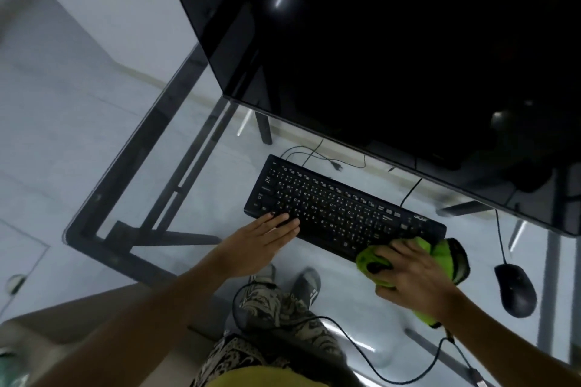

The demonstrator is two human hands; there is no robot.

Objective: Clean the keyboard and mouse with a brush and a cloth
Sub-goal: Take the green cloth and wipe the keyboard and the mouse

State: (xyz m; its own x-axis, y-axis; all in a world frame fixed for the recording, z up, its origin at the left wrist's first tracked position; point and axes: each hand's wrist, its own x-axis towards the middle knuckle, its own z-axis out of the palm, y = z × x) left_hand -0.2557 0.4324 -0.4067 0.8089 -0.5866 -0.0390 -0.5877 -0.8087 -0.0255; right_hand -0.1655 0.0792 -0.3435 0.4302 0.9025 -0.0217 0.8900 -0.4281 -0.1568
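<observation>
1. One big monitor (393, 41) fills the top of the view, dark and off, standing at the back of a glass desk (151, 173) you can see straight through to the floor and the person's feet.
2. The keyboard (339, 210) lies angled in front of the monitor, its cable running back under the screen.
3. The left hand (261, 242) lies flat with straight fingers on the keyboard's near left corner, pinning it, not gripping anything.
4. The right hand (412, 273) has its fingers curled over a bunched green cloth (440, 261) pressed against the keyboard's right end (looks like wiping is underway, my guess).
5. The mouse (515, 289) sits off to the right, apart from the cloth and untouched.
6. No brush visible anywhere, so can't say where it is.

What could go wrong, as I see it: glass is slick, so a hard wipe could shove the keyboard sideways if the left hand lets up. A loose cloth fold could also catch a keycap and pop it. There's a thin cable (361, 345) looping near the right wrist too, easy to snag and drag something.
</observation>
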